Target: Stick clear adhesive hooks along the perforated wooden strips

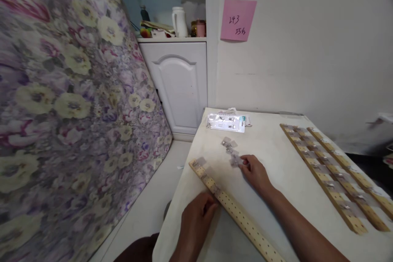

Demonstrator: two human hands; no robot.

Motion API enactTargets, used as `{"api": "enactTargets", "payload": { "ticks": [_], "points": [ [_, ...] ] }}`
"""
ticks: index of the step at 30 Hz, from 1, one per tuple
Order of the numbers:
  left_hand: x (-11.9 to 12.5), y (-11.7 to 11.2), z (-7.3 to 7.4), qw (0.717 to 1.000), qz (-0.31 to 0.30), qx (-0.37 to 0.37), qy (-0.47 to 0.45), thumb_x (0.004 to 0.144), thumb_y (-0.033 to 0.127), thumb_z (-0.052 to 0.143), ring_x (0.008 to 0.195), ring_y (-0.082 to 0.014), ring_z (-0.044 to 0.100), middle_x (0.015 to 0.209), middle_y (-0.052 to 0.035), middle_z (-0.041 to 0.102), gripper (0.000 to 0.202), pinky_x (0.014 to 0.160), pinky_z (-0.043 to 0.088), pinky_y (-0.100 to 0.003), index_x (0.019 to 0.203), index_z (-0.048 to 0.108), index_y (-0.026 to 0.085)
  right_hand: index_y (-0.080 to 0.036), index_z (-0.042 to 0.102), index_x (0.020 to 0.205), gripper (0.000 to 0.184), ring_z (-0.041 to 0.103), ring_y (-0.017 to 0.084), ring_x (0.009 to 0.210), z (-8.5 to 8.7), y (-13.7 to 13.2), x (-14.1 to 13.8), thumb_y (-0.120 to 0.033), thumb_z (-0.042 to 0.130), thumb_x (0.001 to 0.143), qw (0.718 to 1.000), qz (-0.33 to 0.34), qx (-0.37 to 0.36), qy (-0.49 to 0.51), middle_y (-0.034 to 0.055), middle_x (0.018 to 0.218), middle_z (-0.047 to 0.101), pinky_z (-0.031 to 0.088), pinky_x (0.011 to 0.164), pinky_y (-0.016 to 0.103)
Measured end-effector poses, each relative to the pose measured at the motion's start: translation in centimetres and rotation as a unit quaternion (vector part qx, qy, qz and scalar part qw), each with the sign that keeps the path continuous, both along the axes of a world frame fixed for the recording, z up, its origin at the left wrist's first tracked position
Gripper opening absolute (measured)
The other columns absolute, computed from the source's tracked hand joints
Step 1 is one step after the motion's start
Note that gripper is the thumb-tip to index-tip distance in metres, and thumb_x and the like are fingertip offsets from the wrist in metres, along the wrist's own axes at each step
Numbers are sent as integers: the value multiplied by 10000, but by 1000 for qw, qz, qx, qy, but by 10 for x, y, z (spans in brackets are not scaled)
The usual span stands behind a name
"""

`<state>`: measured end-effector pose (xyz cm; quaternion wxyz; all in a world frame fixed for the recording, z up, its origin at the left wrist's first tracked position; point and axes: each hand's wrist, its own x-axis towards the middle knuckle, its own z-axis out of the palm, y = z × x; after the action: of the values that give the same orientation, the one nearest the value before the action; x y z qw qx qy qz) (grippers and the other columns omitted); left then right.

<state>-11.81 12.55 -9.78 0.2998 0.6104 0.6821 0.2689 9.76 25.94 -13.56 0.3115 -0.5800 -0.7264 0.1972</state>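
Note:
A long wooden strip (242,217) with rows of small holes lies slantwise on the table. Several clear square pieces with small metal hooks sit on its far end, among them one hook piece (216,190) close to my left hand. My left hand (198,217) rests at the strip's left edge, fingers curled together; whatever they pinch is hidden. To the right of the strip, my right hand (253,172) pinches a clear adhesive hook (236,160) between thumb and fingertips, low over the table. Just beyond it lie more loose clear hooks (227,145).
Clear blister packaging (225,123) lies at the table's far edge. On the right stand several wooden strips (319,172) bearing hooks in rows. A floral curtain (76,110) hangs at left. Behind are a white cabinet (181,86) and a wall with a pink note (238,20).

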Motion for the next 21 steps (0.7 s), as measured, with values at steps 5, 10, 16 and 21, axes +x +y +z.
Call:
{"api": "enactTargets", "payload": {
  "ticks": [5,10,16,21],
  "points": [
    [0,-1,-2,1000,-1,-1,-3,801,296,478,686,-147,541,709,30,603,139,615,331,-229,743,572,212,-216,580,1076,293,566,166,778,-3,5,2,-279,503,800,1000,8,-14,-24,32,936,542,444,709,286],
    [2,0,0,1000,-2,-7,3,796,318,503,711,-149,548,740,29,615,134,633,336,-229,758,581,216,-255,558,1166,388,566,161,752,-4,7,3,-265,521,780,999,26,-17,-11,23,930,531,445,696,281],
    [3,2,1,1000,-1,-12,6,812,320,489,704,-148,548,733,34,616,148,637,338,-228,762,589,224,-222,593,996,265,532,135,639,-3,2,1,-252,552,737,998,-19,22,56,27,949,564,445,655,280],
    [3,2,-3,1000,-2,-3,12,821,315,489,710,-146,545,741,38,617,140,639,336,-227,768,584,226,-201,583,903,182,502,129,578,-2,1,4,-281,558,742,989,-5,-39,144,-22,711,568,403,568,246]
  ]
}}
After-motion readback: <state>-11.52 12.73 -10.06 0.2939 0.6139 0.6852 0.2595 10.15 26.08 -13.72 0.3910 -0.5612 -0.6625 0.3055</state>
